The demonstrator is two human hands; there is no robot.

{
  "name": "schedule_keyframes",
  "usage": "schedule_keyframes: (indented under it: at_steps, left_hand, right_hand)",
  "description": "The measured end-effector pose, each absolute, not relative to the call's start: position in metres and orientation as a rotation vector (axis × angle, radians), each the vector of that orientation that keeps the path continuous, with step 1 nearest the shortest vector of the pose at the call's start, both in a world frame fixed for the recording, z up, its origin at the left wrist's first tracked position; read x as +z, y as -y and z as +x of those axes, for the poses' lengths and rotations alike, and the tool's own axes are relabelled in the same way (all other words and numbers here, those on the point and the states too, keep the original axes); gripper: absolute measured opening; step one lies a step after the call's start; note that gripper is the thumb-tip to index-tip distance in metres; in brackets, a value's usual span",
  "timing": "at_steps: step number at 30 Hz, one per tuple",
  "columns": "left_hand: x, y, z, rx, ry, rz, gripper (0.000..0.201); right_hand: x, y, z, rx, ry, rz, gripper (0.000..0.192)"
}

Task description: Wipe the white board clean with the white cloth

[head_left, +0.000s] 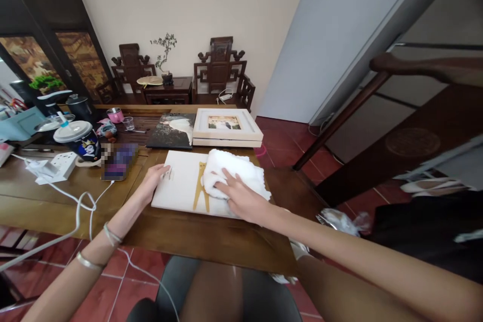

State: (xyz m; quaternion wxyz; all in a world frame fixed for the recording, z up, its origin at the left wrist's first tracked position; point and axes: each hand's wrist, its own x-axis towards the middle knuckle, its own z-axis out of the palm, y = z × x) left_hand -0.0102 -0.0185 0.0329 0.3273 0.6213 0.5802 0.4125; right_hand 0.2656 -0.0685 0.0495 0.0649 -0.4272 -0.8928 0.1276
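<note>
A flat white panel (178, 181) with a golden-yellow long-legged figure on it lies near the front edge of the wooden table. My left hand (154, 178) grips the panel's left edge, its fingertips over the top face. A bunched white cloth (243, 168) covers much of the panel's right half. Pressed onto that cloth is my right hand (241, 198), its fingers bent into the folds and holding it. Part of the yellow figure is hidden under the cloth.
Behind the panel are a dark picture (171, 128) and stacked white frames (228, 128). To the left stand a lidded cup (81, 141), a phone (118, 161) on a charging cable and a power strip (60, 166). A wooden chair (362, 146) is at the right.
</note>
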Motion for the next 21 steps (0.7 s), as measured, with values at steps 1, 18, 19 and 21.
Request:
schedule_keyframes:
  at_steps: [1,18,19,21]
  left_hand:
    - [0.04,0.023,-0.009,1.067,-1.481,1.601,0.039]
    - [0.159,0.158,0.031,1.305,-1.098,1.073,0.045]
    - [0.156,0.16,0.03,1.331,-1.029,1.023,0.045]
    - [0.143,0.161,0.025,1.393,-0.903,0.936,0.046]
  right_hand:
    - [0.05,0.069,0.265,0.4,2.667,-1.283,0.064]
    - [0.106,0.128,0.207,0.042,2.483,-0.621,0.049]
    - [0.107,0.125,0.21,-0.009,2.414,-0.576,0.044]
    - [0.111,0.12,0.216,-0.112,2.279,-0.507,0.03]
